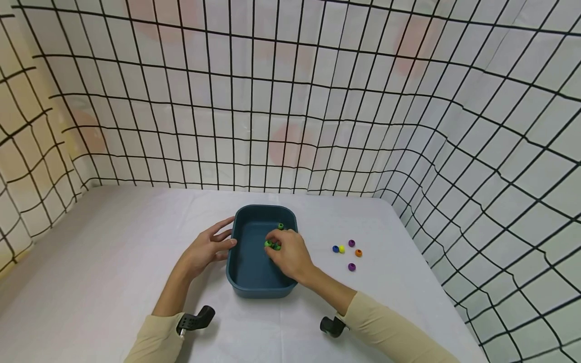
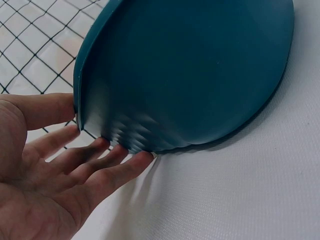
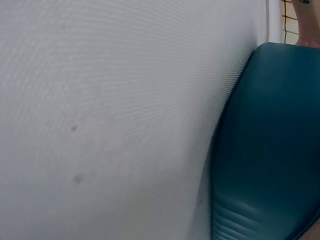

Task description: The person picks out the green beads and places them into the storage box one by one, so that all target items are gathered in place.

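A dark teal plastic bin [image 1: 243, 288] stands in front of me in the head view. My left hand [image 1: 205, 253] rests at its left side, fingers spread and fairly straight; the left wrist view shows those fingertips [image 2: 142, 157] right at the bin's wall. Over the bin's right half reaches my right hand [image 1: 290, 253], thumb and fingers curled around several green beads [image 1: 269, 243]. Another green bead [image 1: 280, 226] shows just beyond that hand, inside the bin. The right wrist view catches mostly the bin's outer wall [image 3: 270, 135], with the right fingers out of sight.
To the right of the bin, loose beads lie on the white cloth: blue [image 1: 336, 249], yellow [image 1: 342, 249], orange [image 1: 358, 253] and two purple [image 1: 351, 267]. A black wire grid [image 1: 249, 108] borders the table at the back and both sides.
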Available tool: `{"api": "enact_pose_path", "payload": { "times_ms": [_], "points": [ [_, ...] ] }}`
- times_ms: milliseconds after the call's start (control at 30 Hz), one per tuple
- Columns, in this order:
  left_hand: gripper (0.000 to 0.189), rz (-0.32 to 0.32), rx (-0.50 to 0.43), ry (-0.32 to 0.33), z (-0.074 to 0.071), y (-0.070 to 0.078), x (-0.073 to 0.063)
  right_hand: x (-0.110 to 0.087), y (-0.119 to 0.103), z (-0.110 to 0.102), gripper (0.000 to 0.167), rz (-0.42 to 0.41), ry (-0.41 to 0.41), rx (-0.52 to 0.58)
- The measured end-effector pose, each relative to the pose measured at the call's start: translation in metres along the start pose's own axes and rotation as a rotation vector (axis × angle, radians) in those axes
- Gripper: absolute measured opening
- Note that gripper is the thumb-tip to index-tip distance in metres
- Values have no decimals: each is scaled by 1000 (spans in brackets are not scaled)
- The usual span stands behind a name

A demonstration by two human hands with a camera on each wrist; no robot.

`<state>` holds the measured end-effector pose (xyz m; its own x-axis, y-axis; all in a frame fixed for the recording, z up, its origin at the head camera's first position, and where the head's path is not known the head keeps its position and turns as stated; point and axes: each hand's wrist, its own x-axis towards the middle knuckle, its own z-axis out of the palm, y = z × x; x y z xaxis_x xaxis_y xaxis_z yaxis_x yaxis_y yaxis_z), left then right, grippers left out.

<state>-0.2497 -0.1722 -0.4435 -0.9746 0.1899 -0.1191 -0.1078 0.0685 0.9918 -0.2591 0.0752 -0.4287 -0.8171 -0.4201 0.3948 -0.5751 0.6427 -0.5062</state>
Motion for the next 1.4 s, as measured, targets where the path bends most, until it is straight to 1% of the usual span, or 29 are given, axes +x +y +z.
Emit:
{"api": "enact_pose_path", "payload": {
  "times_ms": [400,600,800,900,1100,1267,1400],
  "points": [
    [69,0,1,-2,0,2,2,0,1,1,15,-8,-23,-63],
    [70,-4,2,0,0,2,1,1,1,0,18,-1,-43,-88],
    [69,1,5,-7,-1,2,1,1,-1,-1,32,28,-68,-81],
    [70,6,7,-8,-1,2,1,1,-2,-2,35,46,-76,-72],
    [71,10,0,-11,-1,2,0,2,-1,-1,35,38,-68,-68],
    [70,4,-1,-12,0,1,-1,1,1,1,35,49,-68,-45],
    [70,-3,5,-9,0,1,-1,0,2,0,31,34,-46,-22]
  ]
}}
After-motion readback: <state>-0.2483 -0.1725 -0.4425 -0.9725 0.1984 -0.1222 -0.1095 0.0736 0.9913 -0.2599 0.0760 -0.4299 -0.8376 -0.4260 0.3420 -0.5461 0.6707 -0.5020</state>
